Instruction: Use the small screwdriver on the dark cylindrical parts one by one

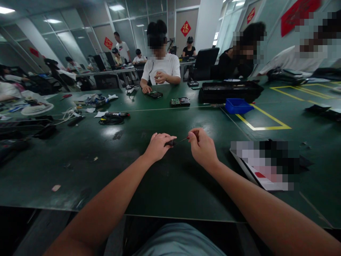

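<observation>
My left hand (157, 145) is closed around the dark handle of a small screwdriver (172, 142), held just above the green table (133, 177). The thin shaft runs right to my right hand (202, 146), whose fingertips pinch the tip end; a small reddish piece shows at those fingertips. Both forearms reach in from the bottom of the view.
A blurred-out flat item (266, 163) lies right of my right hand. Farther back are a blue bin (237, 106), a black tray (229, 91), circuit boards (180, 102), and black cables (112, 119). A person in a white shirt (160, 67) sits opposite; other people work at the right and behind.
</observation>
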A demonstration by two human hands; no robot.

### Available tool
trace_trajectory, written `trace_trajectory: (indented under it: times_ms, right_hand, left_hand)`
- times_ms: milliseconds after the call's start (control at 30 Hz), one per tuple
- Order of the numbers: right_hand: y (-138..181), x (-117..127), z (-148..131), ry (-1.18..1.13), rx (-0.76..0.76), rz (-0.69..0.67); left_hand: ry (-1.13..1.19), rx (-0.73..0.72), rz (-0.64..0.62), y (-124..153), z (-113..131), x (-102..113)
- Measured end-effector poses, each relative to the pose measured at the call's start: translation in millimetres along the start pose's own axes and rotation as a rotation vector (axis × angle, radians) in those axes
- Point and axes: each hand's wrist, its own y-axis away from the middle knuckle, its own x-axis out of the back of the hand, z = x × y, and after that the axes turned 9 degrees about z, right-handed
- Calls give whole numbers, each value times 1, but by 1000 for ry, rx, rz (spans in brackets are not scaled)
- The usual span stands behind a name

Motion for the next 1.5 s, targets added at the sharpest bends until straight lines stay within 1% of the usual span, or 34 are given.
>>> trace_trajectory:
  times_ms: [133, 233, 333, 433, 500, 567, 600, 667, 733, 800, 900, 933, 1000, 1067, 1133, 1200, 1267, 1333, 1367, 1433, 1500]
  right_hand:
    - [-1, 2, 0, -11, -13, 27]
    - [-2, 4, -3, -22, -19, 49]
    - [-2, 6, -5, -21, -20, 55]
    - [-2, 9, -6, -13, -16, 59]
    - [-3, 10, -6, -10, -14, 67]
    - [-4, 11, -7, -7, -9, 77]
    - [-4, 11, -7, -7, -5, 84]
    - [-4, 12, -8, -10, 2, 99]
    - [-5, 12, -9, -13, 15, 113]
    - [-5, 12, -9, -11, 32, 117]
    - [-5, 12, -9, -3, 47, 115]
    - [-5, 13, -9, -2, 47, 115]
    - [-5, 13, -9, -1, 47, 116]
    - [-5, 13, -8, 1, 47, 112]
    - [-5, 13, -9, 0, 45, 106]
    - [-5, 13, -9, -3, 39, 106]
    - [-5, 13, -9, -11, 34, 108]
    - [-5, 13, -9, -20, 29, 107]
    - [-5, 13, -9, -25, 26, 106]
    - [-5, 13, -8, -34, 23, 103]
    - [-5, 14, -8, -47, 23, 101]
  left_hand:
    - [90, 36, 38, 0, 0, 2]
    - [258, 91, 120, -1, 0, 3]
    - [512, 239, 234, -3, 1, 3]
    - [838, 415, 317, -7, 2, 3]
    - [1009, 493, 338, -9, 3, 6]
    - [1068, 509, 312, -10, 5, 11]
    - [1049, 500, 286, -10, 7, 15]
    - [908, 467, 211, -11, 12, 22]
    - [672, 407, 138, -11, 19, 27]
    - [437, 283, 58, -12, 27, 28]
    - [198, 57, -94, -13, 35, 20]
    - [131, 5, -146, -14, 37, 15]
    - [12, -41, -225, -17, 37, 5]
    - [-67, -50, -268, -19, 36, -4]
    - [-111, -52, -278, -23, 35, -10]
    - [-127, -63, -274, -26, 33, -11]
    - [-74, -55, -259, -29, 28, -9]
    - [70, 21, -227, -30, 22, -3]
    - [168, 98, -209, -30, 17, 1]
    - [396, 324, -163, -29, 6, 12]
    - [669, 571, -86, -26, -7, 27]
